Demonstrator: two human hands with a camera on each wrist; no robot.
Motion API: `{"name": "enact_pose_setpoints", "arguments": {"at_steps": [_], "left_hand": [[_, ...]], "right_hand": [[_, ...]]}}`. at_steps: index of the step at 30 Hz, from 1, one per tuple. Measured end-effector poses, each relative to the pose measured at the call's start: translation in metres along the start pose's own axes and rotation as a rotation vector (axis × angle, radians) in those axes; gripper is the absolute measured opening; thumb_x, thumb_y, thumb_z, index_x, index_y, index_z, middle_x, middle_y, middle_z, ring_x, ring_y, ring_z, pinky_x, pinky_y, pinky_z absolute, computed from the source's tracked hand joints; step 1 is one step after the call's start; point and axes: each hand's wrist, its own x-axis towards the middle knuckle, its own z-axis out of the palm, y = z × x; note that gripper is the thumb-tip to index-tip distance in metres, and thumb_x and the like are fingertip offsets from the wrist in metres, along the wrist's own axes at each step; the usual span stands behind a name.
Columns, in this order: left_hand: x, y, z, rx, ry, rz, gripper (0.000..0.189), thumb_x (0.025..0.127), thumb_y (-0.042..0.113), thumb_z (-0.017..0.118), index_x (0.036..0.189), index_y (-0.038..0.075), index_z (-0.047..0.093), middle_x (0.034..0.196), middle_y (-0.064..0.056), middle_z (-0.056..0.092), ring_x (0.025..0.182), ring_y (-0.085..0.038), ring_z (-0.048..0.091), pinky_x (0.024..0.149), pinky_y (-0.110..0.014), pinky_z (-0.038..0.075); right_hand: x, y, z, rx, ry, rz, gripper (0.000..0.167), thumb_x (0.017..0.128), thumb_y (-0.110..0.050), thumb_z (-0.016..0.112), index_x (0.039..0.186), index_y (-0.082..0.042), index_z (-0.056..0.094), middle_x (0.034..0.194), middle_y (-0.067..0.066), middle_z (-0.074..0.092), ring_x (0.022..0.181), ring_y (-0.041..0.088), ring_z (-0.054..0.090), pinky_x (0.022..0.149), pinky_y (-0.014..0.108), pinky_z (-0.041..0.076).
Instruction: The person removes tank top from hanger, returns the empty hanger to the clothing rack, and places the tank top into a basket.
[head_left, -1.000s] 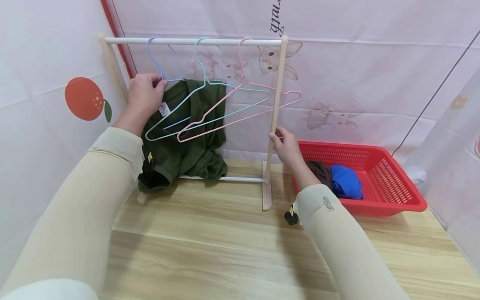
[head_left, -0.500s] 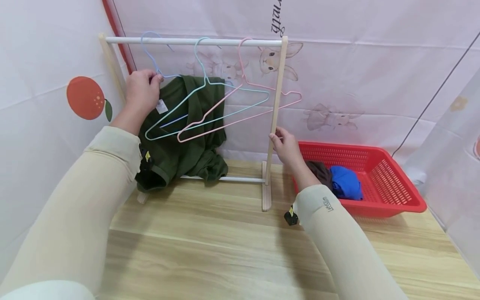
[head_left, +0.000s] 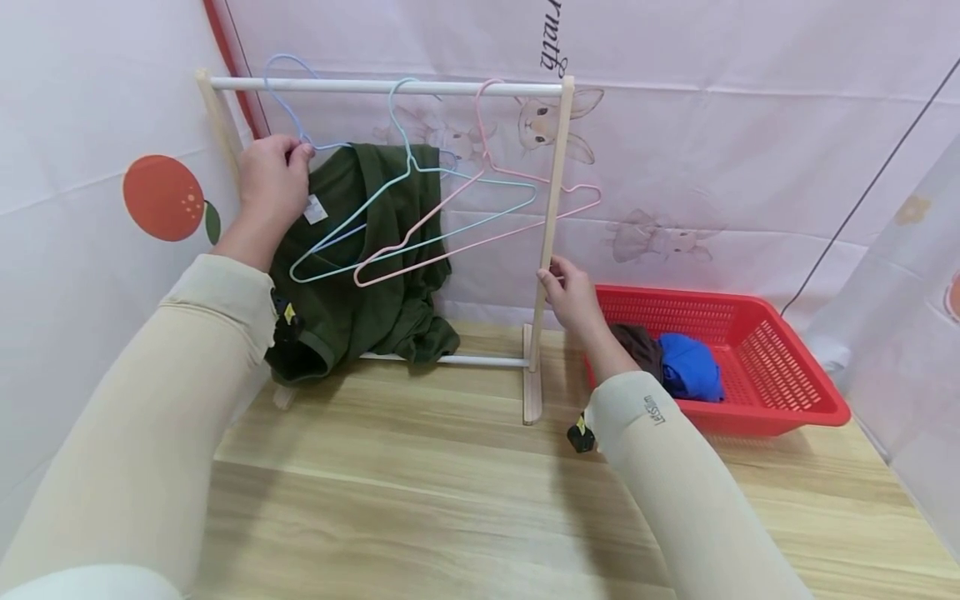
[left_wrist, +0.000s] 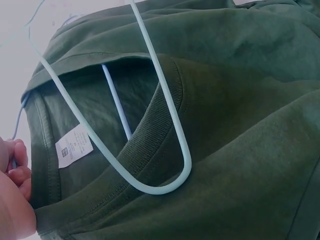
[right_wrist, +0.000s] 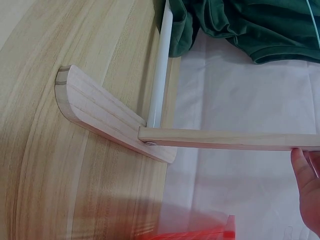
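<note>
In the head view my left hand (head_left: 272, 177) pinches the blue hanger (head_left: 288, 112) just below its hook. A dark green T-shirt (head_left: 337, 300) hangs on that hanger, its neckline and white label (left_wrist: 75, 146) showing in the left wrist view. The hook's top stands above the white rail (head_left: 345, 86) of a small clothes rack. My right hand (head_left: 573, 296) holds the rack's right wooden post (head_left: 553, 200) between thumb and fingers. A mint green hanger (head_left: 405, 125) and a pink hanger (head_left: 482, 125) hang bare from the rail, partly in front of the shirt.
A red plastic basket (head_left: 795, 412) stands to the right, holding a blue cloth (head_left: 690, 367) and a dark brown cloth (head_left: 637, 346). The rack's wooden foot (right_wrist: 100, 110) sits on the wooden table (head_left: 420, 492). Printed fabric (head_left: 712, 150) covers the wall behind.
My left hand has moved left and slightly up, bringing the blue hanger and T-shirt along. The hook has risen higher above the rail. My right hand stays on the post.
</note>
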Motion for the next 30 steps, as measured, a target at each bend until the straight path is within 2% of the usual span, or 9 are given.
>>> {"name": "enact_pose_setpoints", "arguments": {"at_steps": [8, 17, 26, 30], "left_hand": [[-0.0019, -0.0043, -0.0011, -0.032, 0.016, -0.010, 0.049, 0.101, 0.046, 0.042, 0.135, 0.016, 0.060, 0.124, -0.009, 0.059, 0.101, -0.015, 0.051, 0.098, -0.030, 0.050], [-0.0026, -0.0033, -0.0016, -0.047, 0.036, -0.007, 0.052, 0.100, 0.049, 0.040, 0.136, 0.017, 0.060, 0.137, -0.008, 0.058, 0.117, -0.018, 0.052, 0.104, -0.029, 0.045], [-0.0034, -0.0016, -0.0035, -0.071, 0.093, 0.007, 0.049, 0.101, 0.045, 0.041, 0.134, 0.013, 0.061, 0.135, -0.009, 0.059, 0.113, -0.015, 0.050, 0.102, -0.026, 0.046], [-0.0062, -0.0067, -0.0050, -0.086, 0.071, 0.008, 0.051, 0.100, 0.047, 0.042, 0.133, 0.013, 0.062, 0.137, -0.008, 0.057, 0.118, -0.016, 0.049, 0.105, -0.027, 0.045]], "right_hand": [[0.0009, 0.0016, -0.0002, 0.019, -0.008, 0.005, 0.040, 0.102, -0.025, 0.054, 0.137, -0.006, 0.053, 0.117, 0.019, 0.059, 0.107, 0.030, 0.063, 0.090, 0.042, 0.056], [0.0010, 0.0016, -0.0001, 0.023, -0.006, 0.013, 0.040, 0.102, -0.025, 0.054, 0.137, -0.006, 0.053, 0.117, 0.019, 0.059, 0.109, 0.030, 0.063, 0.090, 0.041, 0.055], [-0.0010, -0.0014, -0.0015, 0.022, -0.010, 0.018, 0.041, 0.102, -0.026, 0.054, 0.137, -0.005, 0.053, 0.118, 0.019, 0.059, 0.109, 0.030, 0.063, 0.091, 0.042, 0.055], [-0.0022, -0.0026, -0.0004, 0.024, -0.010, 0.021, 0.042, 0.102, -0.025, 0.054, 0.138, -0.003, 0.052, 0.119, 0.019, 0.059, 0.108, 0.030, 0.063, 0.091, 0.043, 0.055]]}}
